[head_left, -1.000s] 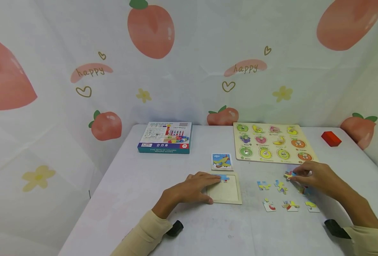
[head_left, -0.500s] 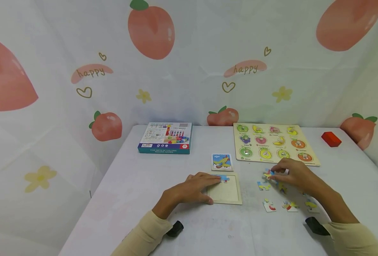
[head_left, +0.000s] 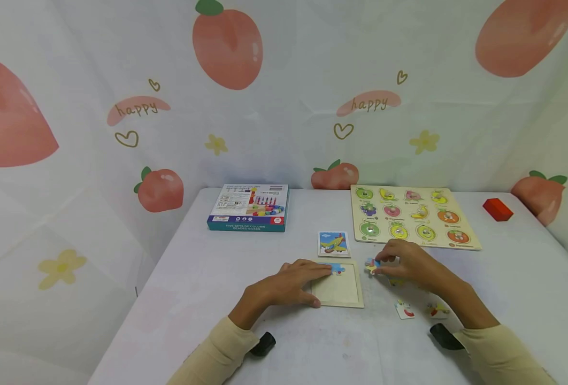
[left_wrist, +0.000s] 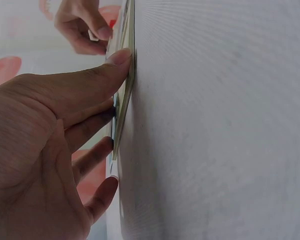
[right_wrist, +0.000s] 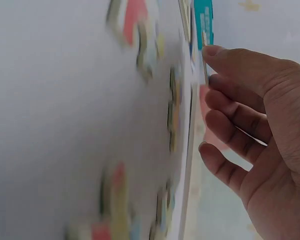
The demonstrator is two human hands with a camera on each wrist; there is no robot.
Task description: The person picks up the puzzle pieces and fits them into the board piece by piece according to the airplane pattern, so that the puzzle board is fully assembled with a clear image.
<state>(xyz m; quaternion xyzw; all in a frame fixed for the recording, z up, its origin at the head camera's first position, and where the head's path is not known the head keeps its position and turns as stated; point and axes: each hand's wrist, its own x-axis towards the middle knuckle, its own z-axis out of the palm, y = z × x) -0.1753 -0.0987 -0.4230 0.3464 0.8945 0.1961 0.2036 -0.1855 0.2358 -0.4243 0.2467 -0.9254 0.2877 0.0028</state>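
My left hand point(head_left: 291, 283) lies on the left side of a shallow wooden puzzle tray point(head_left: 342, 294), fingers stretched over its upper left part. In the left wrist view its thumb point(left_wrist: 97, 77) touches the tray's edge. A blue puzzle piece point(head_left: 338, 269) sits at the top of the tray, partly under the fingertips. Just right of the tray, my right hand point(head_left: 409, 262) pinches a jigsaw piece point(head_left: 371, 266) between thumb and fingers, raised off the table in the right wrist view. Loose pieces point(head_left: 404, 309) lie below this hand, some of them hidden by it.
An airplane picture card point(head_left: 334, 244) lies just behind the tray. Farther back are a boxed bead set point(head_left: 247, 207) at left, a fruit peg board point(head_left: 409, 216) and a red block point(head_left: 498, 209) at right. A peach-print cloth point(head_left: 284, 107) hangs behind the table.
My right hand has carried the jigsaw piece leftward from the right-hand side of the loose pieces to beside the tray. The left hand stays in place on the tray.
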